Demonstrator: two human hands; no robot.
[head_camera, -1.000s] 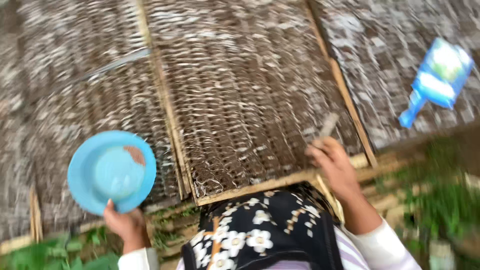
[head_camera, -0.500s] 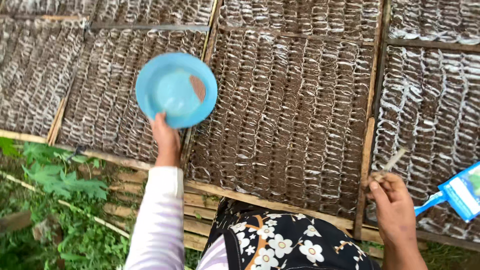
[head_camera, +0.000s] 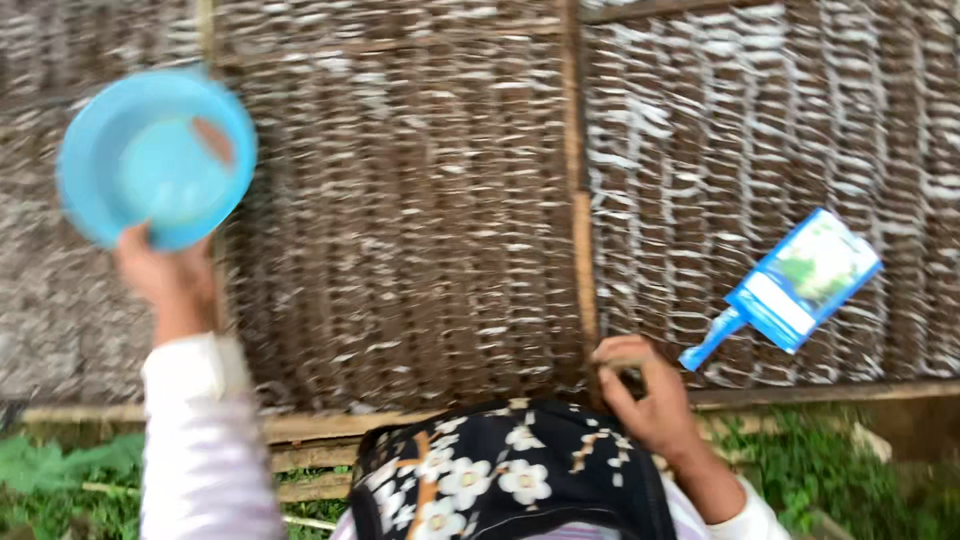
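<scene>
The left hand (head_camera: 165, 275) grips a blue bowl (head_camera: 155, 155) by its rim, raised above the woven drying racks (head_camera: 400, 220). The right hand (head_camera: 640, 395) is closed at the rack's wooden edge; what it holds cannot be told. Gripped at one edge, the bowl could tip and spill.

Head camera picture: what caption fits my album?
Left hand lifts a blue bowl over woven mats; right hand rests at their edge.

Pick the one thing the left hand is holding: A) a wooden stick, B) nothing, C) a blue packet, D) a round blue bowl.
D: the left hand grips the rim of the round blue bowl, raised over the woven mat.
</scene>
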